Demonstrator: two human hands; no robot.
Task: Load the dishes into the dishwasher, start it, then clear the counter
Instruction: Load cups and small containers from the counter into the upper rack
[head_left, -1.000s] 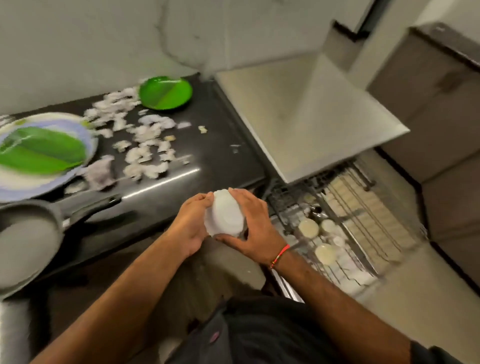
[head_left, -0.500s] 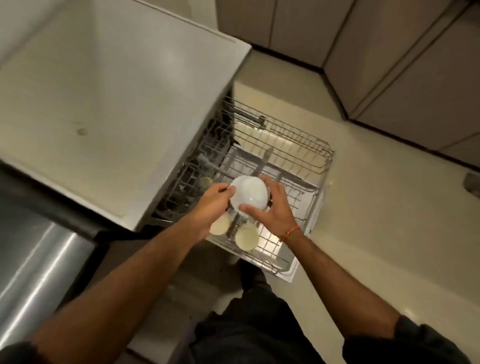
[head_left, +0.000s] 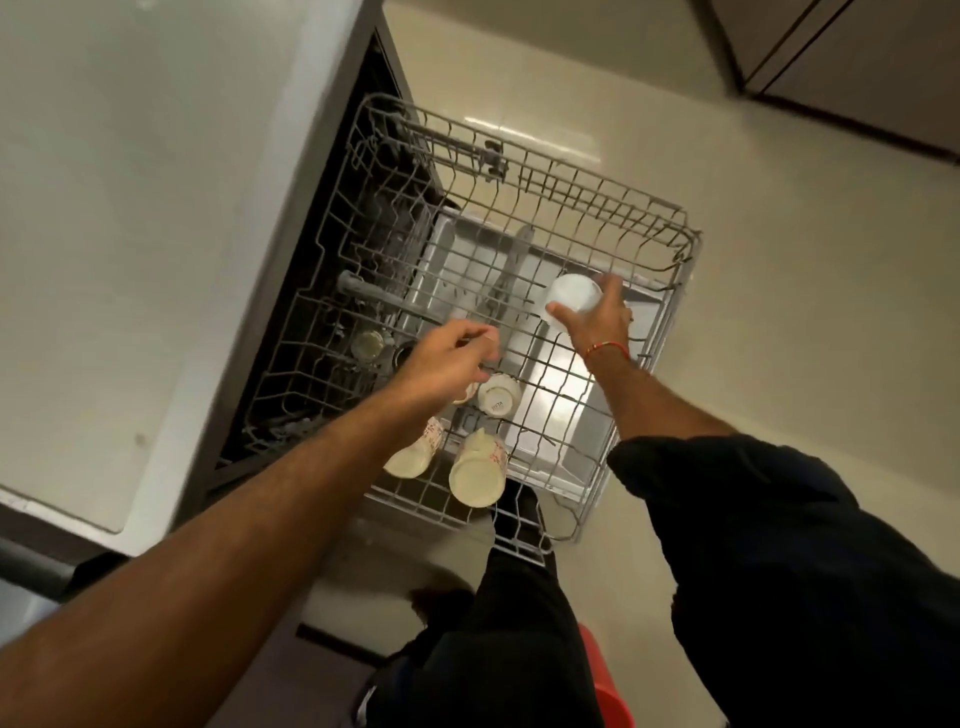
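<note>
Right hand (head_left: 597, 325) grips small white bowl (head_left: 571, 300) by its rim above dishwasher rack (head_left: 649, 249), left hand (head_left: 447, 358) loosely curled, empty; bowl looks light, rigid, slick, chip-prone.

This is a home kitchen. A dishwasher (head_left: 291, 291) stands open under a pale surface (head_left: 130, 234), and its wire rack (head_left: 519, 218) is pulled out over a glossy cream tiled floor (head_left: 779, 286). The hands reach over the rack: the left hand (head_left: 447, 358) above its middle, the right hand (head_left: 597, 325) at its far side. In the rack just below the left hand stand upturned cups (head_left: 475, 470) and a small white bowl (head_left: 500, 395). Beyond the right hand, grey-brown cabinet doors (head_left: 857, 57) meet the floor at a dark plinth.
</note>
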